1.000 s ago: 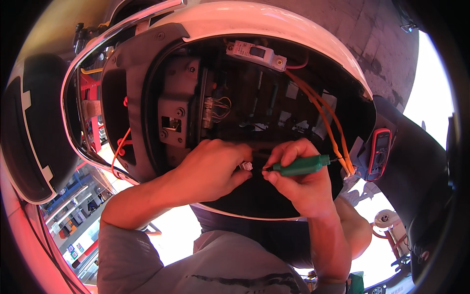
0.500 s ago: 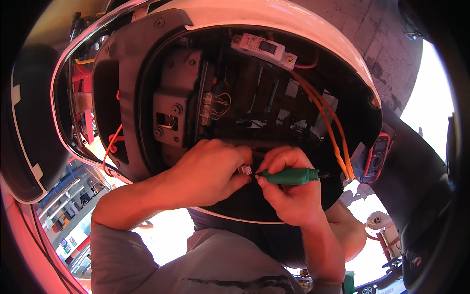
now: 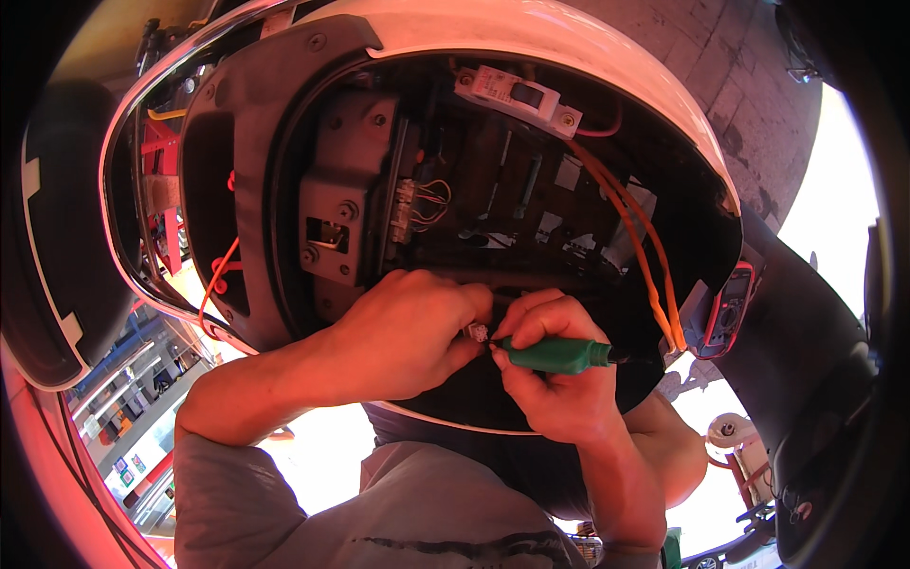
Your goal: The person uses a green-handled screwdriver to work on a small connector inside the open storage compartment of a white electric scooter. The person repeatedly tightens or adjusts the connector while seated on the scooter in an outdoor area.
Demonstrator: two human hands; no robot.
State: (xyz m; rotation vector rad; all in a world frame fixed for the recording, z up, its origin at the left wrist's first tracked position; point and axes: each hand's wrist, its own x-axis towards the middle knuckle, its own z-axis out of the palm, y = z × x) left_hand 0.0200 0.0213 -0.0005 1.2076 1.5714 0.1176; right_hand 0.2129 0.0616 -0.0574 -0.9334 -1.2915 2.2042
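Inside the open compartment of a white scooter-like body, my two hands meet near the front rim. My left hand [image 3: 408, 327] is closed, pinching a small pale plug connector [image 3: 478, 332] between thumb and fingers. My right hand [image 3: 559, 379] grips a green-handled probe [image 3: 559, 356]. Its thin dark tip points left at the connector's face; whether it touches or enters the connector is too small to tell. What trails from the handle's right end is hard to make out in the dark.
A white circuit breaker [image 3: 517, 100] lies along the compartment's far wall, with orange cables [image 3: 633, 223] running down at the right. A connector strip with thin wires [image 3: 403, 211] sits beside a metal bracket [image 3: 346, 204]. A red-edged multimeter [image 3: 728, 308] rests at the right rim.
The green probe has tilted slightly, its right end lower, and my right hand has shifted a little left. The left hand keeps its pinch on the connector.
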